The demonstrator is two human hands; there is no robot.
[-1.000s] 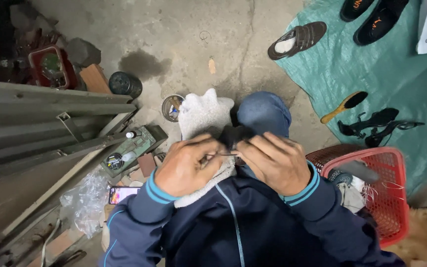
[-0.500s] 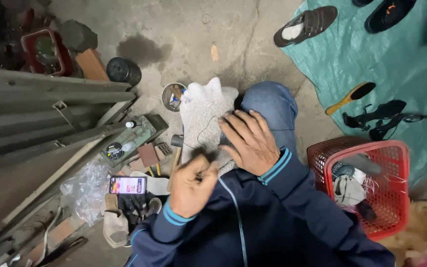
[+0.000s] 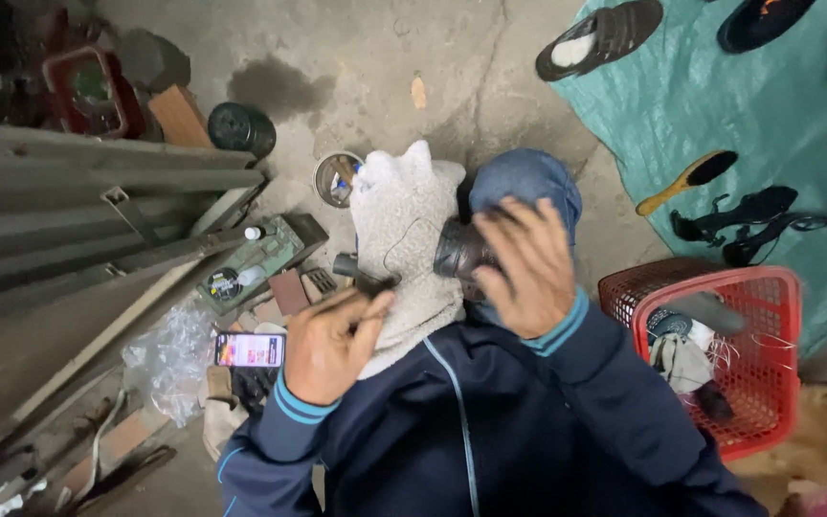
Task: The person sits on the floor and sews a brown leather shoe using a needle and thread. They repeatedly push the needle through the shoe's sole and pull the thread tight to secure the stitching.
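I sit with a white fuzzy cloth (image 3: 399,215) spread over my lap and one knee. A dark shoe (image 3: 455,252) rests on it beside my blue-jeaned knee (image 3: 528,177). My left hand (image 3: 329,347) is closed around a short dark-handled tool (image 3: 364,279), held over the cloth's left edge. A thin thread (image 3: 396,251) loops across the cloth between the tool and the shoe. My right hand (image 3: 525,266) hovers just right of the shoe with fingers spread and blurred; I see nothing gripped in it.
A red plastic basket (image 3: 779,287) with rags and shoes stands at my right. A lit phone (image 3: 251,349), small tins, tool bits and a round tin (image 3: 337,178) lie at my left beside long metal beams (image 3: 98,182). On the green tarp (image 3: 720,115) are shoes, sandals (image 3: 753,222) and a brush (image 3: 686,180).
My left hand pulled away from the shoe toward the left with the tool. My right hand lifted off the shoe and spread its fingers.
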